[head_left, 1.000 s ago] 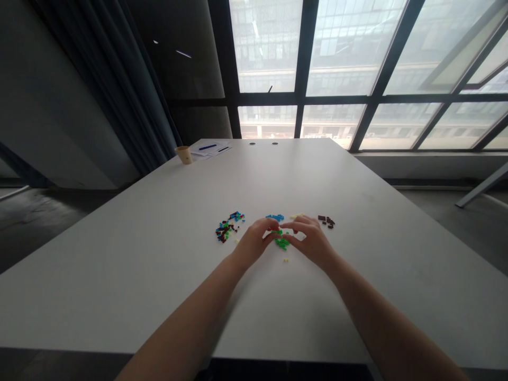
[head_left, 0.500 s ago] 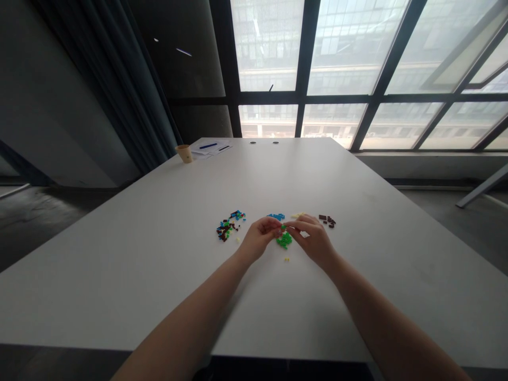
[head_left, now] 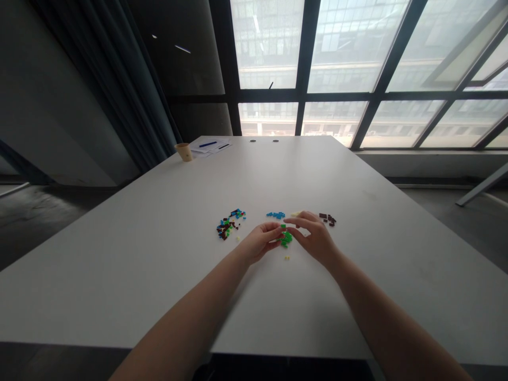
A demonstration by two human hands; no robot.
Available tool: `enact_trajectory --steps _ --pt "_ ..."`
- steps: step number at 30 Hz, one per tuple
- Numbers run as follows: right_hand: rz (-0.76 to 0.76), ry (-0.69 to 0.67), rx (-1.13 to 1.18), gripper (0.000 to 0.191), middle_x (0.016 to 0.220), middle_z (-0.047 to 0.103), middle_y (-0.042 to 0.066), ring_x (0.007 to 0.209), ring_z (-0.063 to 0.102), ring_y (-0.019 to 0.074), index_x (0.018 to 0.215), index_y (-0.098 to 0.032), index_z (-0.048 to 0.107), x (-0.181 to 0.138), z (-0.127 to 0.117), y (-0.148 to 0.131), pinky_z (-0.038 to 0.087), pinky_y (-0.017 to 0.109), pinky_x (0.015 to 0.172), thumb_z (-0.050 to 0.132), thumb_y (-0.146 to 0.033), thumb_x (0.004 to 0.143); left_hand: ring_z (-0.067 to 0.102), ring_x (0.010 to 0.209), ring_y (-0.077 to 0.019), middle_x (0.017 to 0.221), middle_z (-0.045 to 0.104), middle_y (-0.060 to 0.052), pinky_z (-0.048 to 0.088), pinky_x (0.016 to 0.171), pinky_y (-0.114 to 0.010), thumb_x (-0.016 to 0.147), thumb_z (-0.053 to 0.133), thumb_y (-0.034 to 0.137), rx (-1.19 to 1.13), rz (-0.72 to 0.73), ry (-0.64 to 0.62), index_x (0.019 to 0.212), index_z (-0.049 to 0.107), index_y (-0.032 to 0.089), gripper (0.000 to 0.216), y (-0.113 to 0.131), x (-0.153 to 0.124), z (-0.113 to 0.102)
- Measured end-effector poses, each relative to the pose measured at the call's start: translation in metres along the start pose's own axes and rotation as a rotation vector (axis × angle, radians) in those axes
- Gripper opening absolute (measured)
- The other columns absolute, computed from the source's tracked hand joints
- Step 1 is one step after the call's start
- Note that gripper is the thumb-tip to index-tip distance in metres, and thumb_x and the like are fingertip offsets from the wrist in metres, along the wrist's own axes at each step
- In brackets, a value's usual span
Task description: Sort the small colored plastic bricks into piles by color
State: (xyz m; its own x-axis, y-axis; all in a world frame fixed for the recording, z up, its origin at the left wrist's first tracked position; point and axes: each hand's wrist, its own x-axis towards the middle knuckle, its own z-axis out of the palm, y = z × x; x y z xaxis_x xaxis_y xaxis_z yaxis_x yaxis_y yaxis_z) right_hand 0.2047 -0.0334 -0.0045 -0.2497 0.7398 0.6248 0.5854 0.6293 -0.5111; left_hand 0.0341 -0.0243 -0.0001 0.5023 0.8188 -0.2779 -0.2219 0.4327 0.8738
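Observation:
Between the fingertips of my left hand (head_left: 262, 242) a small green toy brick (head_left: 283, 226) is pinched above the table. My right hand (head_left: 313, 231) is just to the right of it, thumb and index finger apart, the fingertips close to the brick. Below the hands lies a pile of green bricks (head_left: 286, 239), partly covered by my left fingers. Blue bricks (head_left: 275, 215) lie behind the hands. A few pale yellow bricks (head_left: 296, 214) are partly hidden by my right hand.
A mixed pile of small bricks (head_left: 226, 228) lies to the left, dark brown bricks (head_left: 327, 218) to the right. Tiny yellow pieces (head_left: 287, 257) are nearer me. On the white table's (head_left: 159, 264) far left stand a paper cup (head_left: 184, 152) and papers (head_left: 204, 150) with pens.
My right fingers have parted from the green brick, which stays in my left hand. The left hand has turned slightly, and the blue bricks show more fully.

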Motion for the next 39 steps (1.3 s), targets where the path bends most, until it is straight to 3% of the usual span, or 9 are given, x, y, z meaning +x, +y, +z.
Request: enact_trajectory --steps 7,17,20,24,26,28,32,39 --pt "-0.030 0.002 -0.007 0.015 0.075 0.057 0.002 0.075 0.052 0.0154 0.092 -0.024 0.065 -0.001 0.002 -0.001 0.040 0.032 0.076 0.059 -0.027 0.078 0.050 0.070 -0.0079 0.070 0.056 0.001 0.035 0.068 -0.020 0.059 0.074 0.032 0.010 -0.002 -0.050 0.071 0.061 0.014 0.025 -0.003 0.002 -0.004" --pt "-0.038 0.021 -0.008 0.011 0.073 0.057 0.002 0.073 0.053 0.0144 0.085 -0.023 0.065 0.000 0.000 -0.006 0.041 0.031 0.075 0.058 -0.025 0.077 0.048 0.067 -0.0074 0.069 0.053 0.002 0.035 0.066 -0.019 0.057 0.074 0.034 0.044 -0.003 -0.010 0.071 0.058 0.015 0.029 -0.002 0.002 -0.002" --pt "0.045 -0.003 -0.078 0.010 0.071 0.057 0.002 0.071 0.053 0.0143 0.082 -0.022 0.067 0.001 -0.005 -0.001 0.041 0.029 0.072 0.059 -0.026 0.076 0.050 0.068 -0.0105 0.072 0.055 0.000 0.036 0.064 -0.022 0.065 0.065 0.041 0.275 0.069 0.063 0.073 0.056 0.017 0.028 0.001 0.003 -0.009" --pt "0.231 -0.257 -0.228 0.007 0.066 0.057 0.001 0.059 0.051 0.0126 0.069 -0.024 0.069 -0.002 -0.011 0.013 0.038 0.025 0.056 0.063 -0.027 0.071 0.052 0.074 -0.0167 0.078 0.058 -0.004 0.036 0.069 -0.027 0.072 0.057 0.038 1.027 0.304 0.430 0.073 0.056 0.018 0.020 0.011 0.001 -0.028" --pt "0.284 -0.379 -0.293 0.005 0.064 0.058 0.001 0.055 0.050 0.0119 0.062 -0.024 0.068 -0.006 -0.011 0.018 0.034 0.024 0.052 0.066 -0.026 0.066 0.052 0.080 -0.0199 0.085 0.058 -0.006 0.035 0.071 -0.029 0.074 0.055 0.034 1.310 0.277 0.616 0.076 0.057 0.019 0.016 0.016 -0.001 -0.037" --pt "0.300 -0.434 -0.324 0.005 0.064 0.059 0.000 0.056 0.050 0.0122 0.059 -0.024 0.067 -0.010 -0.007 0.019 0.032 0.023 0.051 0.068 -0.025 0.063 0.051 0.086 -0.0226 0.092 0.057 -0.009 0.035 0.071 -0.030 0.073 0.055 0.032 1.453 0.158 0.722 0.081 0.057 0.018 0.015 0.018 -0.003 -0.045" --pt "0.289 -0.453 -0.324 0.006 0.065 0.059 0.000 0.059 0.051 0.0127 0.059 -0.024 0.065 -0.013 0.004 0.017 0.031 0.023 0.052 0.070 -0.026 0.062 0.051 0.090 -0.0250 0.101 0.054 -0.012 0.035 0.073 -0.030 0.068 0.059 0.021 1.535 -0.017 0.714 0.085 0.056 0.016 0.018 0.017 -0.003 -0.054" --pt "0.321 -0.439 -0.331 0.013 0.066 0.059 0.001 0.061 0.051 0.0130 0.061 -0.021 0.062 -0.007 0.004 0.014 0.031 0.023 0.055 0.063 -0.029 0.070 0.053 0.077 -0.0206 0.089 0.056 -0.011 0.033 0.064 -0.027 0.063 0.049 0.003 1.556 -0.017 0.623 0.075 0.054 0.016 0.018 0.012 0.001 -0.063"
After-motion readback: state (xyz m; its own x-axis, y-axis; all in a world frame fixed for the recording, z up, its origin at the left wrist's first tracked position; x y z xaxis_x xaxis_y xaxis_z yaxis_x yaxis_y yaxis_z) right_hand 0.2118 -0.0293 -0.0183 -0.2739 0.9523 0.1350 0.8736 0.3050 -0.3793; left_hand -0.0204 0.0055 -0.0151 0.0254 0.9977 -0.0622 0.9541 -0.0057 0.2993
